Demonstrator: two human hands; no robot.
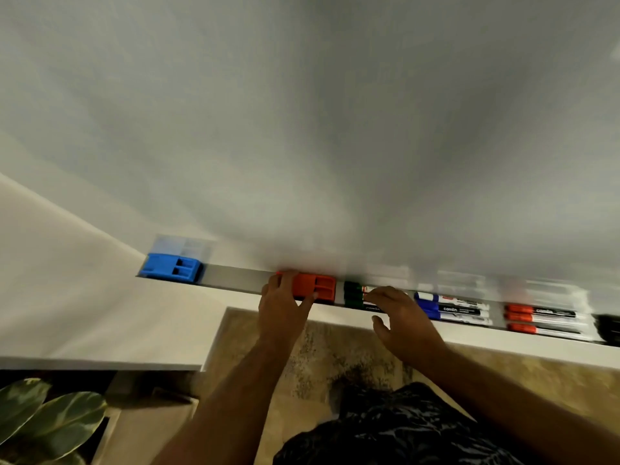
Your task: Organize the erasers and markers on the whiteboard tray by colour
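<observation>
Your left hand (280, 305) fingers clamp the red eraser (315, 288), long axis along the tray (235, 278); right hand (399, 313) fingers lie relaxed on the green markers (354, 294).

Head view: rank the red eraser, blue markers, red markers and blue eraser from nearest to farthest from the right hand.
Measured from the right hand, which rests on the green markers:
1. Blue markers, just to its right.
2. Red eraser, to its left, held by the left hand.
3. Red markers, farther right.
4. Blue eraser, at the tray's far left end.
</observation>
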